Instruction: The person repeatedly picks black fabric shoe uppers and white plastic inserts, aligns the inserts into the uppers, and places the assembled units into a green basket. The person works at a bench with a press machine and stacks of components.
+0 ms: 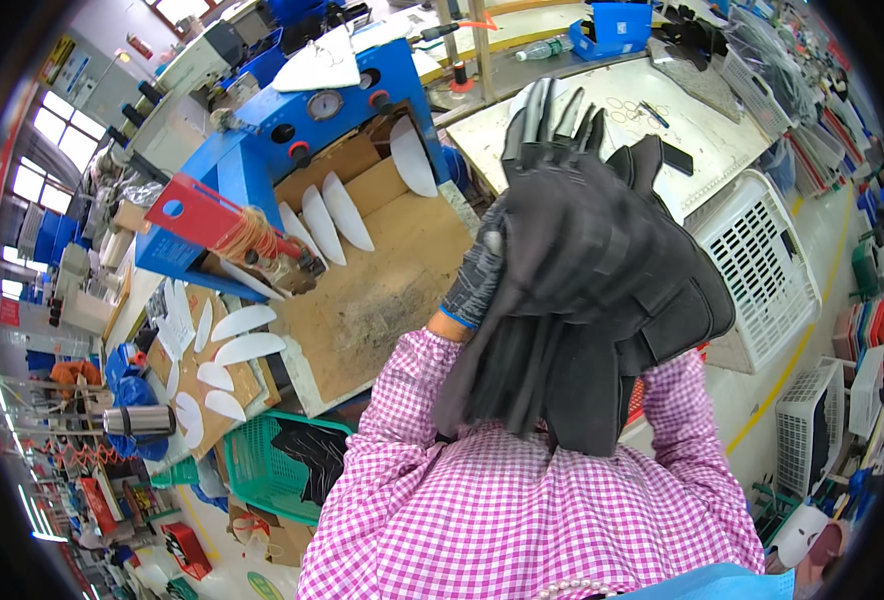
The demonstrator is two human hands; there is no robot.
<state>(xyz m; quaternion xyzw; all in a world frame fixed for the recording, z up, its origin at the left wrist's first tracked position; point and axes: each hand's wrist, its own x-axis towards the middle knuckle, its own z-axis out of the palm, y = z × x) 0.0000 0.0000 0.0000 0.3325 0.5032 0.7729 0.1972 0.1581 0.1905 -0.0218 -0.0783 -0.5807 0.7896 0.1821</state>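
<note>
A stack of black, soft-looking cut pieces [592, 250] is held up in front of my chest, with strips and flaps hanging from its lower side. My left hand [482, 262], in a grey-black knit glove, grips the stack along its left edge. Gloved fingertips with paler grey ends stick up past the top of the stack. The stack covers my right hand, and only its checked sleeve shows at the right. Motion blurs part of the pieces.
Left stands a blue machine [232, 170] with a gauge, a red bracket and a brown work board [362, 300]. White curved pieces [247, 348] lie beside it. A green basket [272, 465] sits below, a white crate [757, 270] at right, and a white table [702, 110] ahead.
</note>
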